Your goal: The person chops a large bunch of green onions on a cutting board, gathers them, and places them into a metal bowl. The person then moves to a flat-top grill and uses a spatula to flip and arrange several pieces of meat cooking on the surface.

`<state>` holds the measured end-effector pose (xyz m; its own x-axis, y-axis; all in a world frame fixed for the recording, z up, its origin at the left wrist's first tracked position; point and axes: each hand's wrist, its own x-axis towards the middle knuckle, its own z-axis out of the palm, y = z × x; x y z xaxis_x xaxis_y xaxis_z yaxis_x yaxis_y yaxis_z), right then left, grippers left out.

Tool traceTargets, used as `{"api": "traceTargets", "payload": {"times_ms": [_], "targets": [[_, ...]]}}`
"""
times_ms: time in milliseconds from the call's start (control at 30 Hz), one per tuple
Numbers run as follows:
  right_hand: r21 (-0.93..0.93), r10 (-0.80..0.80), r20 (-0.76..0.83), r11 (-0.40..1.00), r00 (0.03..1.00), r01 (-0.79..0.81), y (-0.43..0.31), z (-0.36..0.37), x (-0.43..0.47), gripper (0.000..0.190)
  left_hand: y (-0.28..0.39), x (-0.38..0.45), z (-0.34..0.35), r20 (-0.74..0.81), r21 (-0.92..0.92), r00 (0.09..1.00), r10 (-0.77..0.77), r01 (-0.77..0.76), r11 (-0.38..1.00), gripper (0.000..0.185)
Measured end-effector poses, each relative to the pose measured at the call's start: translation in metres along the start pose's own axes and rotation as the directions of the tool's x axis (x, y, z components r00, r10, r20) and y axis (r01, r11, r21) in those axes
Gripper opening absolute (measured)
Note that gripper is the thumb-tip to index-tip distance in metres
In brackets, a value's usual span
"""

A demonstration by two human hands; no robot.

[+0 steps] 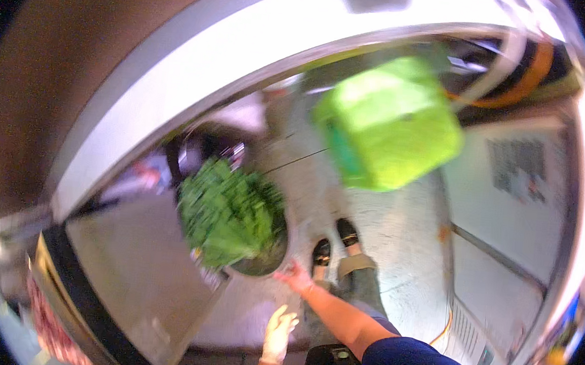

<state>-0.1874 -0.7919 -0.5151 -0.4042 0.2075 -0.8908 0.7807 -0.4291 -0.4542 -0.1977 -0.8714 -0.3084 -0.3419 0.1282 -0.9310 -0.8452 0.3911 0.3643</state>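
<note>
Leafy greens [232,208] fill much of a round container [288,245] left of the person's feet. My right hand [294,276] is at the container's near rim; its fingertips seem to touch the rim, though blur hides the exact contact. Below it, nearer my body, my left hand [280,329] is held in the air with the fingers apart and nothing in it. A bright green plastic container [393,123], blurred, is beyond my feet at the upper right.
A white curved-looking surface [188,56] crosses the upper left. At the right stands a pale cabinet or appliance [507,203] with dark marks on it. White and orange hoses [538,74] run at the upper right. A flat brown-grey panel [141,268] lies at the left.
</note>
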Motion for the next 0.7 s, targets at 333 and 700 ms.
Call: {"api": "traceTargets", "payload": {"times_ms": [333,700], "targets": [[-0.346,-0.187,-0.207,0.932,0.96,0.107,0.018,-0.22,-0.232,0.058,0.104,-0.121,0.041,0.273,0.367,0.954,0.123,-0.222,0.903,0.034],[-0.086,0.072,-0.583,0.985,0.809,-0.149,0.213,-0.24,-0.509,0.05,0.192,-0.226,0.381,0.953,0.046,-0.131,0.272,-0.828,-0.559,0.029]]}}
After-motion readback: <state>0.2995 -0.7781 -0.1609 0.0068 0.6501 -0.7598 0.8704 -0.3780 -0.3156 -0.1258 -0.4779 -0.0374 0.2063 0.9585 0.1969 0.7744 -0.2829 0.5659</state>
